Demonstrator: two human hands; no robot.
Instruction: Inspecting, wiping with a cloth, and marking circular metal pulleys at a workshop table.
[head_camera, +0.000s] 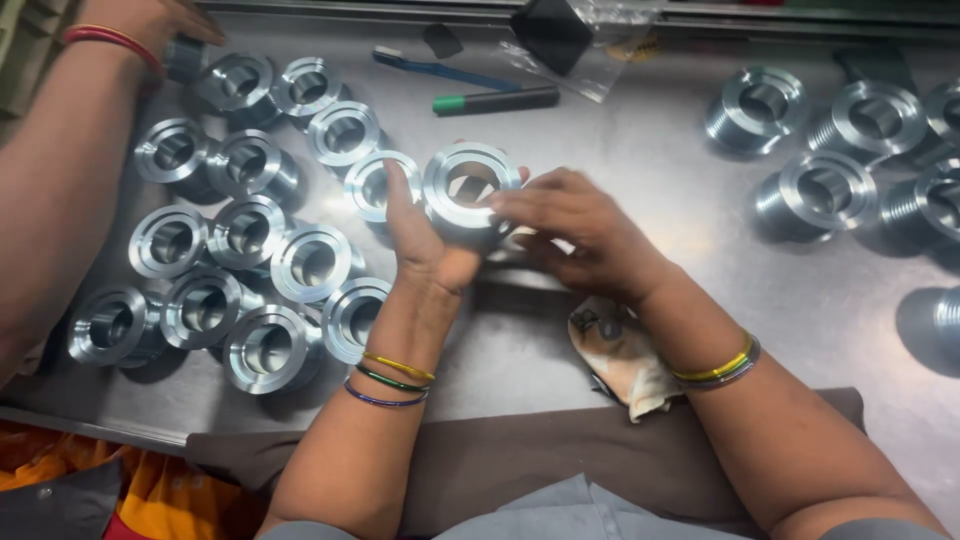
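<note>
L hand (425, 235) cups ring (470, 190) upright, fingers closed round it; R hand (575, 235) fingertips pinch its rim, steadying it mid-table (660, 170). Other rings (245, 240) toward left edge.

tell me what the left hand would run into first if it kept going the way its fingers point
The left hand points up and away across the table, fingers against the held metal ring. Straight past that, the first thing is probably the green-capped marker, though depth is hard to judge.
</note>
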